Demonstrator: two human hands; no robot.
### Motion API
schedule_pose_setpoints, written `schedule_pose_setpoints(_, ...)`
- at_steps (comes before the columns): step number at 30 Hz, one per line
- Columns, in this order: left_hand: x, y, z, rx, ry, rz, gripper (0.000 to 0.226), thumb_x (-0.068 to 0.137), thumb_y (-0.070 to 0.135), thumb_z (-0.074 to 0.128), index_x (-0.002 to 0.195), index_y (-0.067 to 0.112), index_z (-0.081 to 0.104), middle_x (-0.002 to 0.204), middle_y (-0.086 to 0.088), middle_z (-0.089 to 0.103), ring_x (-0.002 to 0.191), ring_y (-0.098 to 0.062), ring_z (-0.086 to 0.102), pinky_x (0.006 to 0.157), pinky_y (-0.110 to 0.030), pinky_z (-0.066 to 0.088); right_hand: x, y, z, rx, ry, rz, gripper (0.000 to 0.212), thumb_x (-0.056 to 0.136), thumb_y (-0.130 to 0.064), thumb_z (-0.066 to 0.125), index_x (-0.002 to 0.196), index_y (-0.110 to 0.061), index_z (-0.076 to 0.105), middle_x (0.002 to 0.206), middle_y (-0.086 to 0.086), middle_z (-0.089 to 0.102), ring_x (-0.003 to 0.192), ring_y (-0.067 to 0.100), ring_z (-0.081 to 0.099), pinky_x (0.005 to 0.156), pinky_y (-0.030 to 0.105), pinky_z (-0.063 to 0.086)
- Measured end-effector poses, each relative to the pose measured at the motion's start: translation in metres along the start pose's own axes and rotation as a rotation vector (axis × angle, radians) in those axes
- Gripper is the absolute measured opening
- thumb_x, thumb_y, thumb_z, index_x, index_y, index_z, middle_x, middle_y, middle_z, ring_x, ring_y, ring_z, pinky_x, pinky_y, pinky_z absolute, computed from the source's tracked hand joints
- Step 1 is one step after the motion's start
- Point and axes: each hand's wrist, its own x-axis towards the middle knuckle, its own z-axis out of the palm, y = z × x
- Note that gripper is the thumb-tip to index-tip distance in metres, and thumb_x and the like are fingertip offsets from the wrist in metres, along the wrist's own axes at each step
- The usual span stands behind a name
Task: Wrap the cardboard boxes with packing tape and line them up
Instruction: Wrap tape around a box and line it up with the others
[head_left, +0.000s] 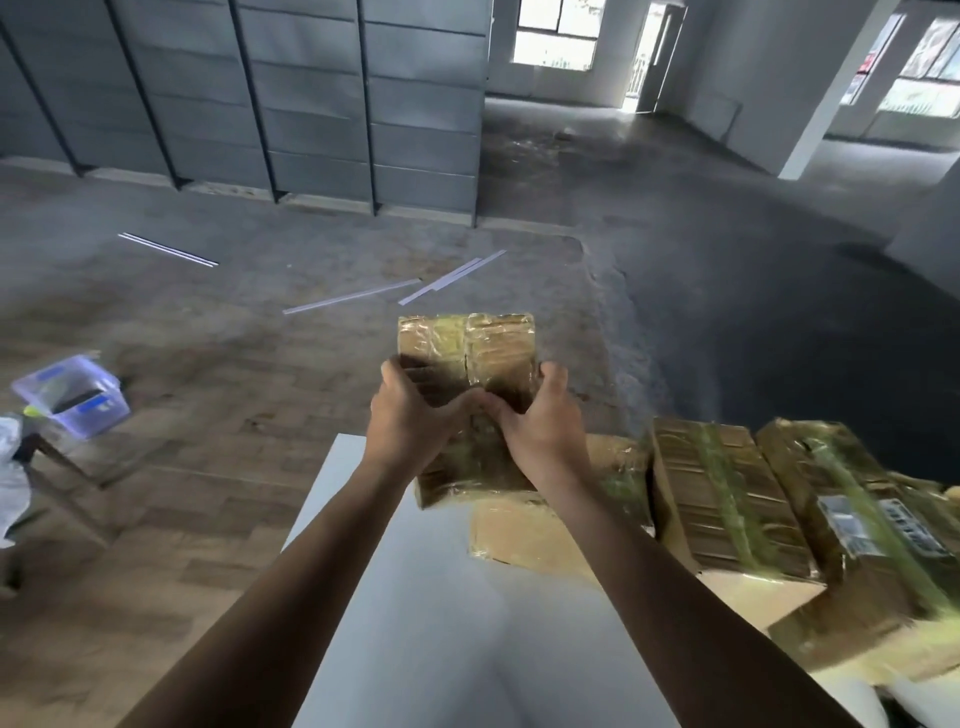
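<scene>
Taped box (483, 343) held over far part of surface (415, 597), long axis 12-to-6. Left grip (410, 415) and right grip (545, 421) both clasp its sides. Boxes in row (722, 499) lie at 4 o'clock from it; right grip is nearer.

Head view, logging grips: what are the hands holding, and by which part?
A tape-wrapped cardboard box: the left hand grips its left side, the right hand its right side.
</scene>
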Motion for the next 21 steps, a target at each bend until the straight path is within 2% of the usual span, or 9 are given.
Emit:
schedule_pose_setpoints(2,0.005,-0.006,-0.01,0.063,-0.005,-0.005,0.09,0.048,0.049,0.091,0.115,0.014,0.042,0.114,-0.006,0.058,0.107,-0.022,0.059,0.089,-0.041,0.053,0.0,-0.004,0.014,0.0,-0.013,0.0,0.07,0.075,-0.055,0.073,0.122,-0.014,0.04,0.096,-0.008,0.049,0.084,0.011,0.047,0.064,0.025,0.038)
schedule_pose_setpoints(4,0.011,-0.014,-0.018,0.135,0.008,-0.002,0.089,0.052,0.04,0.092,0.119,0.01,0.042,0.117,-0.009,0.056,0.108,-0.025,0.058,0.09,-0.045,0.052,0.0,-0.004,0.026,0.007,-0.047,0.037,0.063,0.078,-0.048,0.074,0.12,-0.015,0.042,0.096,-0.009,0.047,0.084,0.01,0.045,0.056,0.021,0.033)
schedule_pose_setpoints(8,0.018,-0.037,-0.024,0.293,-0.021,-0.082,0.08,0.061,0.038,0.084,0.121,0.006,0.042,0.114,-0.008,0.056,0.106,-0.026,0.058,0.088,-0.043,0.052,-0.005,0.005,0.05,0.064,-0.164,0.108,0.052,0.082,-0.04,0.073,0.116,-0.014,0.043,0.095,-0.009,0.05,0.084,0.012,0.05,0.06,0.02,0.039)
schedule_pose_setpoints(10,0.021,-0.053,-0.021,0.324,-0.087,-0.175,0.075,0.066,0.038,0.079,0.121,0.005,0.04,0.112,-0.008,0.057,0.105,-0.027,0.058,0.085,-0.039,0.052,-0.009,0.01,0.059,0.07,-0.271,0.123,0.05,0.085,-0.035,0.07,0.118,-0.007,0.046,0.102,0.002,0.058,0.089,0.021,0.059,0.067,0.031,0.05)
schedule_pose_setpoints(12,0.024,-0.069,-0.017,0.33,-0.142,-0.276,0.081,0.069,0.039,0.078,0.129,0.004,0.037,0.117,-0.009,0.056,0.11,-0.028,0.056,0.088,-0.036,0.05,-0.015,0.018,0.068,0.08,-0.374,0.136,0.046,0.088,-0.027,0.067,0.121,-0.001,0.048,0.106,0.017,0.063,0.093,0.03,0.064,0.078,0.042,0.054)
schedule_pose_setpoints(14,0.028,-0.083,-0.014,0.358,-0.145,-0.359,0.081,0.07,0.039,0.074,0.133,0.005,0.036,0.123,-0.013,0.052,0.118,-0.031,0.05,0.097,-0.04,0.046,-0.024,0.027,0.075,-0.002,-0.438,0.159,0.053,0.09,-0.028,0.064,0.132,-0.003,0.043,0.114,0.021,0.06,0.095,0.024,0.059,0.083,0.041,0.051)
schedule_pose_setpoints(17,0.033,-0.101,-0.01,0.444,-0.179,-0.396,0.065,0.071,0.039,0.067,0.125,0.009,0.045,0.108,-0.009,0.042,0.121,-0.032,0.039,0.098,-0.038,0.041,-0.038,0.039,0.089,-0.145,-0.462,0.164,0.067,0.09,-0.025,0.063,0.144,-0.005,0.027,0.13,0.02,0.048,0.114,0.032,0.052,0.097,0.038,0.045)
schedule_pose_setpoints(19,0.037,-0.112,-0.006,0.435,-0.235,-0.404,0.063,0.068,0.039,0.064,0.122,0.01,0.049,0.109,-0.01,0.045,0.119,-0.029,0.037,0.097,-0.039,0.043,-0.043,0.041,0.096,-0.285,-0.432,0.139,0.072,0.092,-0.027,0.062,0.146,-0.004,0.02,0.135,0.021,0.041,0.118,0.032,0.05,0.093,0.031,0.043)
schedule_pose_setpoints(21,0.04,-0.121,-0.003,0.451,-0.259,-0.408,0.072,0.071,0.038,0.067,0.131,0.008,0.042,0.121,-0.017,0.045,0.12,-0.032,0.038,0.097,-0.043,0.043,-0.045,0.041,0.103,-0.38,-0.396,0.114,0.07,0.093,-0.026,0.06,0.147,-0.007,0.019,0.138,0.022,0.035,0.114,0.033,0.053,0.09,0.034,0.049)
